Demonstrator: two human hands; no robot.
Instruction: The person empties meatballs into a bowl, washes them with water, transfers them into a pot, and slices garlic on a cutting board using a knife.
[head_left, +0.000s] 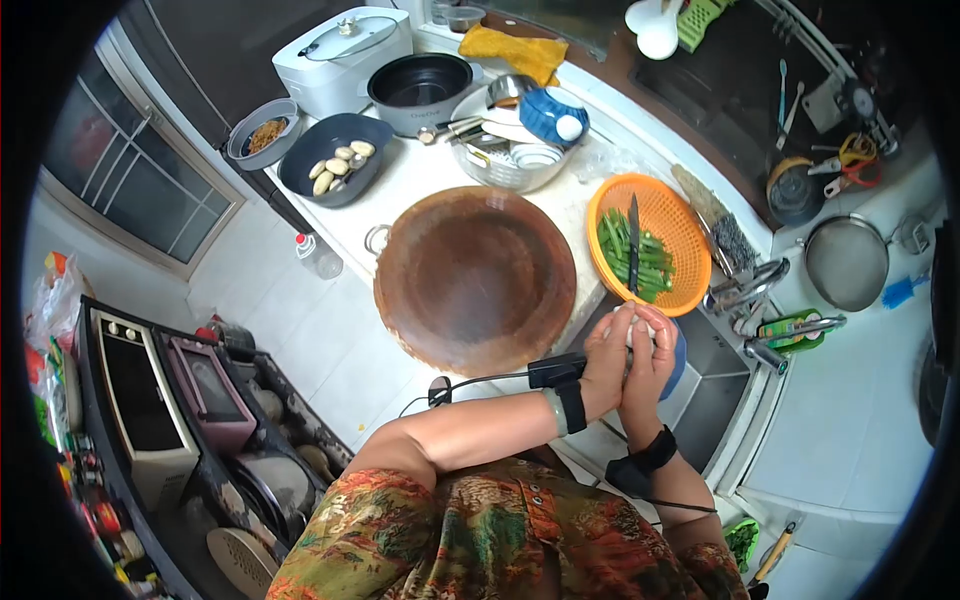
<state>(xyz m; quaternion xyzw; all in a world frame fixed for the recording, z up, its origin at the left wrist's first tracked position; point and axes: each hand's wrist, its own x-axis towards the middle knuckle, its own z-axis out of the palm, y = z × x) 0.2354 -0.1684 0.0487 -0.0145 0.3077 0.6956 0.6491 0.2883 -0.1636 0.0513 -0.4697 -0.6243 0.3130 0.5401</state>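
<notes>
My left hand [604,362] and my right hand [650,358] are pressed together over the sink's near edge, just below the orange colander [697,262]. Their fingers are closed around something whitish that is mostly hidden. Cut green vegetables [655,268] lie in the colander, with a knife [634,240] resting over them, its tip end near my fingertips. Under my hands a blue bowl [679,365] shows in part. A large round brown wooden board [470,280] lies on the counter to the left.
A dark pan [310,150] with several pale oval pieces, a grey pot [425,118] and a metal basket [500,172] of dishes stand farther back. The faucet [750,285] and sink [715,400] are at right. Black cables run from my wrist straps.
</notes>
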